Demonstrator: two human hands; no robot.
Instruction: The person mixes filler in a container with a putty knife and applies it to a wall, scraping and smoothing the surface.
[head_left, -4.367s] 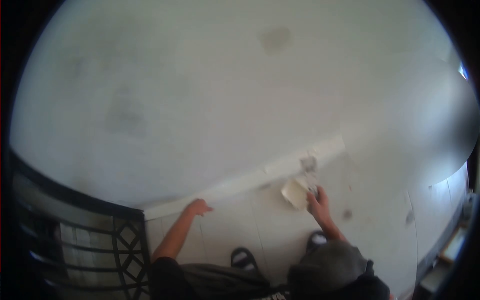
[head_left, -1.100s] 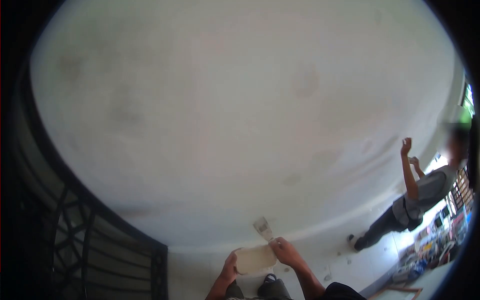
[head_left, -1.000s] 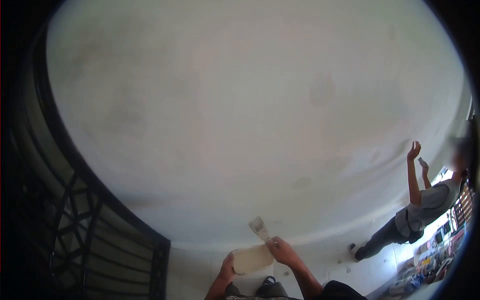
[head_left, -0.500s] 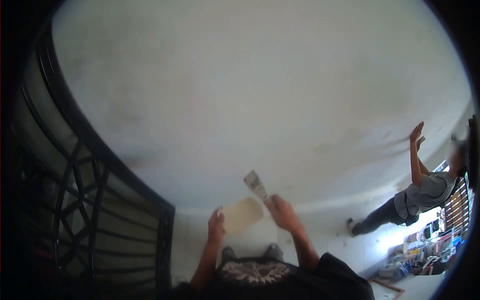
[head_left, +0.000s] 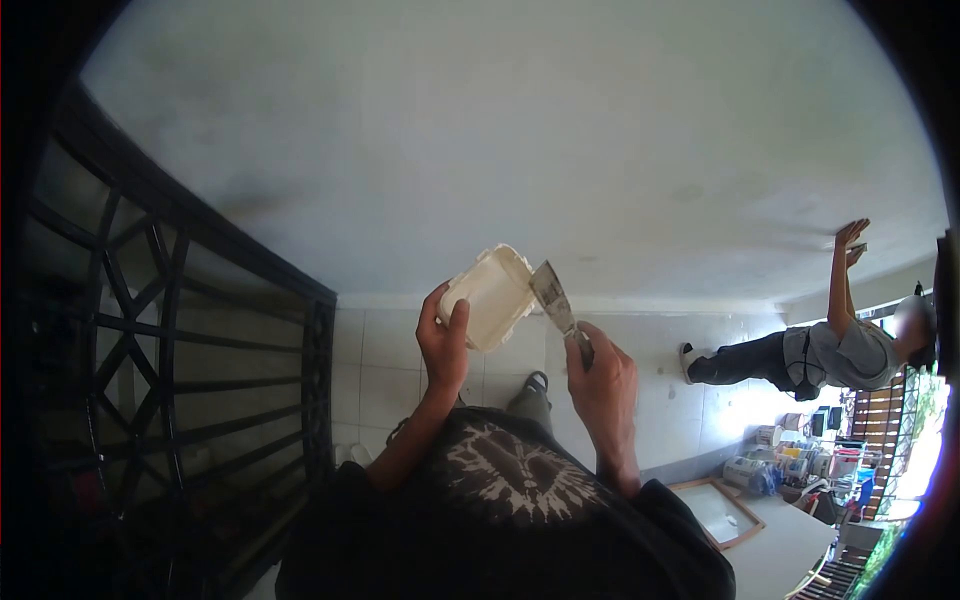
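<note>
My left hand (head_left: 444, 345) grips a cream-coloured shallow tray (head_left: 490, 297) by its near left side, thumb over the rim. The tray is tilted so its inside faces me, and whitish smears line its ragged edge. In my right hand (head_left: 603, 382) is a putty knife (head_left: 553, 298), fingers wrapped round the handle. Its blade points up and left, right at the tray's right rim, and carries pale smears. Beyond both hands rises a large pale wall (head_left: 520, 140) with faint darker patches.
Black metal grillwork (head_left: 170, 340) stands along the left. To the right, another person (head_left: 850, 350) reaches both hands to the wall. A wood-framed panel (head_left: 715, 512) lies at lower right, near a cluttered heap of goods (head_left: 800, 465). Pale tiles (head_left: 390, 345) cover the floor.
My view has tipped downward. The tray has turned to show its inside, and the putty knife has come to its right rim. Both hands keep their holds.
</note>
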